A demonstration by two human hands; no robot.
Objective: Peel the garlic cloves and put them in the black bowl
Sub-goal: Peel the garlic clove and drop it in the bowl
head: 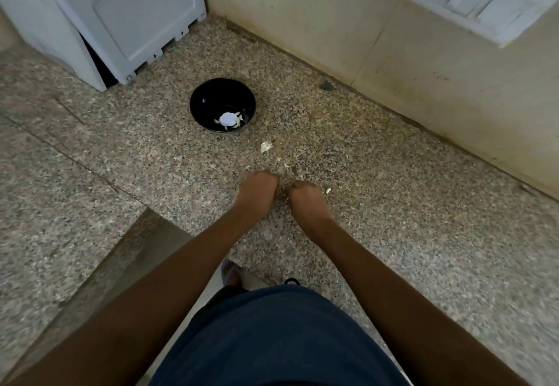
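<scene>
The black bowl stands on the speckled stone counter, with several pale peeled garlic cloves at its bottom. One unpeeled garlic clove lies on the counter just right of the bowl. My left hand and my right hand are side by side below that clove, backs up and fingers curled down toward the counter. The fingertips and whatever they hold are hidden behind the hands. Small bits of garlic skin lie around them.
A white appliance stands at the back left, close behind the bowl. A tiled wall runs along the right with a switch and socket plate. The counter's front edge steps down at the lower left.
</scene>
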